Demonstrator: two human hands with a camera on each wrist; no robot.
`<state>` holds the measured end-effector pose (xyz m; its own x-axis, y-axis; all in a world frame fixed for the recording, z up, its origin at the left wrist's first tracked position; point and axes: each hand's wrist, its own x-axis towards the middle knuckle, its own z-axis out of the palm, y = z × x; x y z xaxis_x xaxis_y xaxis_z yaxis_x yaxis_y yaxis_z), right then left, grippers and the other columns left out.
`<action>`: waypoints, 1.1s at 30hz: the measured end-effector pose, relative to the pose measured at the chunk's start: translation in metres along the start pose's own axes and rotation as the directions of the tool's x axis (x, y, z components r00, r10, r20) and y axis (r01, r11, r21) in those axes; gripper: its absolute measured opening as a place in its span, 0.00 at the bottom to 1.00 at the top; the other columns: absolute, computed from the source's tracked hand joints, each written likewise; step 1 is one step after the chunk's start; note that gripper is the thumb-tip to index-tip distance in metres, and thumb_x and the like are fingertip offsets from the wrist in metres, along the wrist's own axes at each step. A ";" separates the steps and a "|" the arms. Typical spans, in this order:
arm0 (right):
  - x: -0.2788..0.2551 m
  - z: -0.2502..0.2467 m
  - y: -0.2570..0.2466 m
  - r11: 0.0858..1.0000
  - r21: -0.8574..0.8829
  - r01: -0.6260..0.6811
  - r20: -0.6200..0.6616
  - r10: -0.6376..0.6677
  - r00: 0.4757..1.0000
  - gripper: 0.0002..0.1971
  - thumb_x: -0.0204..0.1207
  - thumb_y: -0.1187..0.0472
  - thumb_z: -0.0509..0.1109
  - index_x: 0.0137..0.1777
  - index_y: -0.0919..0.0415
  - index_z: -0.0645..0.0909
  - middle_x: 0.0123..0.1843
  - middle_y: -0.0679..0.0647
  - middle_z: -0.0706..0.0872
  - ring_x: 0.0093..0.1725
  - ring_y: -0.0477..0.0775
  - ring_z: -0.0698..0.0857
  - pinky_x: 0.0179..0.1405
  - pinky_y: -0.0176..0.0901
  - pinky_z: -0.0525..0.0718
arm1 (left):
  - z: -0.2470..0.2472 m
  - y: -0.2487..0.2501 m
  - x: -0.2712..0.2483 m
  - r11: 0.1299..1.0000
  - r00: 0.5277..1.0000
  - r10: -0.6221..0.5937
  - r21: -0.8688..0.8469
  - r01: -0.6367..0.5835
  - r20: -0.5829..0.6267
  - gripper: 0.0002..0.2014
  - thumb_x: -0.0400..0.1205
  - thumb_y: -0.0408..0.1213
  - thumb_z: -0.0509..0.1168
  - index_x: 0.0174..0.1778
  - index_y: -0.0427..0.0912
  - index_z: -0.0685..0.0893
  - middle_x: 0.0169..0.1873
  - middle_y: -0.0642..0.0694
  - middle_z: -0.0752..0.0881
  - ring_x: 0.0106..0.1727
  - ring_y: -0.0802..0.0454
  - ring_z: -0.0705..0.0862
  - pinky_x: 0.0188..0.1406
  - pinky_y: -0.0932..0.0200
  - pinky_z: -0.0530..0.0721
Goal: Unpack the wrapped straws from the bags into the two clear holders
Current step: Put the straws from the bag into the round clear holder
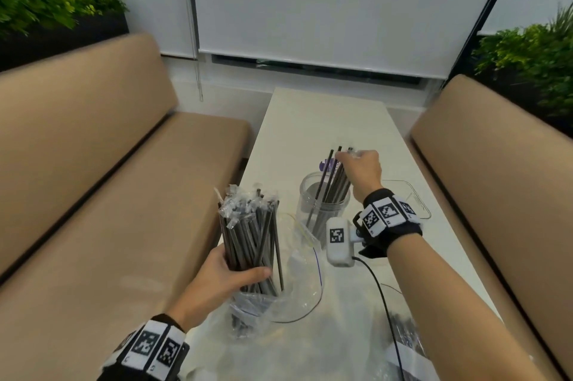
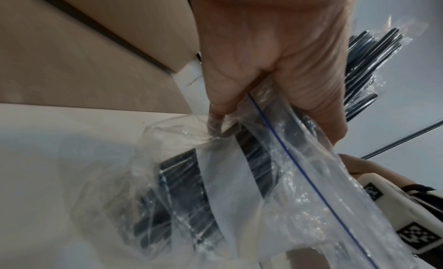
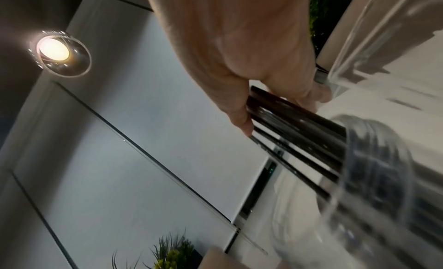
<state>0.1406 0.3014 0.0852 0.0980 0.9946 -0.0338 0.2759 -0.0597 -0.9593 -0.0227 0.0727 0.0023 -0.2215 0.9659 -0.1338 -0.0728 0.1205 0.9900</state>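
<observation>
Head view, straws [image 1: 333,182] between right-hand fingers [image 1: 342,157]

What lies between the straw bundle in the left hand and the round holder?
In the head view, only the bag's open clear mouth lies between bundle and holder.

White table [image 1: 313,120] with clear holder [image 1: 322,203] and crumpled plastic bags [image 1: 297,297].

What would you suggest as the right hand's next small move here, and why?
Probably release: the right hand pinches the tops of a few straws already standing inside the clear holder, while the left hand holds the remaining bundle.
</observation>
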 end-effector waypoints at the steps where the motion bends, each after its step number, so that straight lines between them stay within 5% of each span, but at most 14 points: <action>1: -0.002 -0.006 -0.006 0.999 -0.013 0.029 -0.017 -0.030 0.999 0.20 0.76 0.59 0.74 0.62 0.67 0.73 0.56 0.61 0.80 0.52 0.57 0.80 0.46 0.44 0.78 | 0.000 0.000 0.000 1.000 1.000 0.004 0.002 -0.004 -0.002 0.19 0.69 0.24 0.78 0.51 0.46 0.84 0.41 0.56 0.94 0.43 0.58 0.92 0.36 0.70 0.86; 4: -0.032 -0.030 -0.033 0.954 -0.104 0.281 -0.116 -0.292 0.949 0.26 0.78 0.60 0.72 0.73 0.65 0.68 0.71 0.60 0.72 0.62 0.51 0.72 0.60 0.41 0.72 | -0.001 0.001 -0.001 1.000 1.000 0.019 0.008 -0.019 -0.008 0.20 0.69 0.26 0.79 0.51 0.50 0.83 0.43 0.55 0.94 0.48 0.55 0.92 0.40 0.67 0.88; 7: -0.087 -0.043 -0.039 0.874 0.015 0.486 -0.089 -0.483 0.871 0.17 0.78 0.62 0.70 0.66 0.60 0.75 0.62 0.51 0.80 0.57 0.48 0.82 0.58 0.38 0.80 | -0.001 0.003 -0.002 0.999 0.999 0.036 -0.004 -0.036 -0.004 0.21 0.70 0.25 0.78 0.50 0.53 0.81 0.41 0.54 0.93 0.45 0.61 0.91 0.39 0.69 0.87; 9: -0.124 -0.037 -0.021 0.898 0.144 0.417 0.128 -0.435 0.891 0.19 0.77 0.58 0.74 0.66 0.56 0.76 0.58 0.50 0.85 0.55 0.45 0.87 0.57 0.36 0.84 | 0.000 0.004 -0.002 0.999 0.999 0.045 -0.013 -0.045 0.005 0.21 0.70 0.25 0.78 0.49 0.54 0.81 0.41 0.53 0.92 0.44 0.63 0.91 0.40 0.68 0.88; 11: -0.149 -0.018 0.007 0.960 0.095 0.262 0.404 -0.277 0.872 0.31 0.73 0.49 0.78 0.73 0.52 0.72 0.63 0.46 0.83 0.61 0.44 0.84 0.63 0.39 0.83 | 0.002 0.004 -0.002 0.999 0.998 0.052 -0.013 -0.052 0.019 0.22 0.70 0.25 0.78 0.51 0.53 0.82 0.44 0.50 0.92 0.46 0.61 0.91 0.42 0.67 0.88; 14: -0.164 0.011 0.042 0.971 -0.026 0.239 0.561 -0.183 0.807 0.34 0.68 0.42 0.79 0.73 0.49 0.75 0.63 0.41 0.85 0.62 0.42 0.85 0.66 0.50 0.84 | 0.005 0.004 -0.003 0.999 0.996 0.047 -0.001 -0.048 0.073 0.23 0.70 0.27 0.79 0.58 0.49 0.84 0.52 0.45 0.92 0.54 0.52 0.91 0.49 0.61 0.89; 19: -0.156 0.015 0.044 0.951 0.136 0.278 0.506 -0.308 0.806 0.16 0.74 0.54 0.78 0.60 0.55 0.86 0.54 0.49 0.93 0.55 0.45 0.91 0.60 0.51 0.88 | 0.003 0.004 -0.007 0.996 0.995 0.088 -0.034 -0.087 0.044 0.24 0.70 0.25 0.78 0.55 0.54 0.83 0.49 0.56 0.93 0.54 0.58 0.90 0.47 0.65 0.88; 22: -0.152 0.007 0.038 0.947 0.188 0.261 0.485 -0.320 0.814 0.14 0.76 0.55 0.76 0.61 0.53 0.84 0.56 0.46 0.92 0.57 0.41 0.89 0.61 0.42 0.86 | 0.001 0.006 -0.008 0.995 0.994 0.099 -0.025 -0.098 0.044 0.21 0.71 0.26 0.77 0.53 0.54 0.84 0.47 0.57 0.93 0.52 0.59 0.91 0.44 0.69 0.86; 30: -0.140 -0.001 0.022 0.891 0.338 0.304 0.237 -0.393 0.888 0.09 0.79 0.64 0.71 0.47 0.72 0.83 0.38 0.59 0.91 0.41 0.52 0.90 0.54 0.49 0.87 | 0.003 0.003 0.001 0.997 0.997 0.062 -0.037 -0.060 0.044 0.18 0.72 0.28 0.77 0.55 0.46 0.85 0.50 0.50 0.93 0.53 0.55 0.91 0.48 0.66 0.87; 33: -0.139 0.001 0.033 0.930 0.221 0.295 0.282 -0.351 0.893 0.07 0.76 0.65 0.73 0.41 0.71 0.85 0.36 0.56 0.90 0.39 0.51 0.88 0.51 0.51 0.86 | 0.003 -0.002 0.005 0.998 0.999 0.047 -0.041 -0.046 0.015 0.18 0.72 0.31 0.78 0.57 0.45 0.85 0.49 0.51 0.93 0.53 0.56 0.91 0.47 0.66 0.88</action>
<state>0.1353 0.1610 0.0584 -0.2789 0.9331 0.2272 0.0738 0.2567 -0.9637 -0.0210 0.0779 0.0001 -0.2105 0.9737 -0.0869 -0.1023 0.0665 0.9925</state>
